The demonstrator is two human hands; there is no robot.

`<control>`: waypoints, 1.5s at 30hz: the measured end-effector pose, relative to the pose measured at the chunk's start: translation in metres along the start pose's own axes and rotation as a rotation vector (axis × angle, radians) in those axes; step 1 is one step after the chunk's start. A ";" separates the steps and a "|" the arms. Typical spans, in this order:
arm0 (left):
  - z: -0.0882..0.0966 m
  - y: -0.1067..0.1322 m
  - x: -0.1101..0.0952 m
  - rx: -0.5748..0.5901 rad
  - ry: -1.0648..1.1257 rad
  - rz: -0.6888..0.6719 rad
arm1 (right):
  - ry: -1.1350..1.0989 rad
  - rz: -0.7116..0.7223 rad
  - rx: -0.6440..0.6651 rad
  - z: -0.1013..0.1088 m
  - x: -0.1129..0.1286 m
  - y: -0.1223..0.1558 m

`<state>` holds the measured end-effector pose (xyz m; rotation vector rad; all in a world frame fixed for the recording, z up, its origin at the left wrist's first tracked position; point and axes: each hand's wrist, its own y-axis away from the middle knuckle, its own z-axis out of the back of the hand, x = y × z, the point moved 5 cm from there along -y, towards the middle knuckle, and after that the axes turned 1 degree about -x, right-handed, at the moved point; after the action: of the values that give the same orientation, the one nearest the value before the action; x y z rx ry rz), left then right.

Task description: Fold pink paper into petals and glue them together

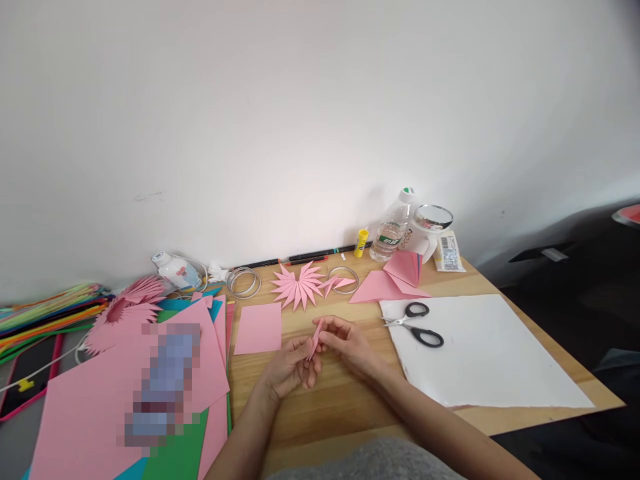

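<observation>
Both hands meet over the wooden table [345, 407] and pinch a small folded pink paper piece [315, 340]. My left hand [289, 368] grips its lower end with curled fingers. My right hand [346, 341] holds its upper end between thumb and fingertips. A flat pink paper square [259, 327] lies just left of the hands. Beyond them lies a pink spiky paper flower [298, 285].
Black-handled scissors [417, 323] rest on a white sheet [485, 353] at the right. Folded pink triangles [390, 280], a water bottle [393, 228], a glue stick [361, 243], wire rings [244, 282] and pens line the wall. Stacked coloured paper [100, 400] and another flower [125, 310] lie left.
</observation>
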<state>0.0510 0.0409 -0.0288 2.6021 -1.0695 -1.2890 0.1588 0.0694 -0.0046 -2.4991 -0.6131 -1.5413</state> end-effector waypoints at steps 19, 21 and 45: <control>-0.003 -0.001 -0.004 -0.389 -0.433 -0.270 | 0.230 0.102 -0.197 0.016 -0.002 -0.003; -0.004 -0.001 -0.004 -0.358 -0.458 -0.257 | 0.251 0.105 -0.197 0.016 -0.002 -0.003; -0.015 0.004 -0.020 -0.259 -0.128 -0.235 | 1.834 0.230 -0.230 0.146 0.078 0.074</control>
<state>0.0506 0.0461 -0.0037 2.5328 -0.5726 -1.5427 0.3402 0.0712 0.0028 -0.3353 0.1917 -2.7693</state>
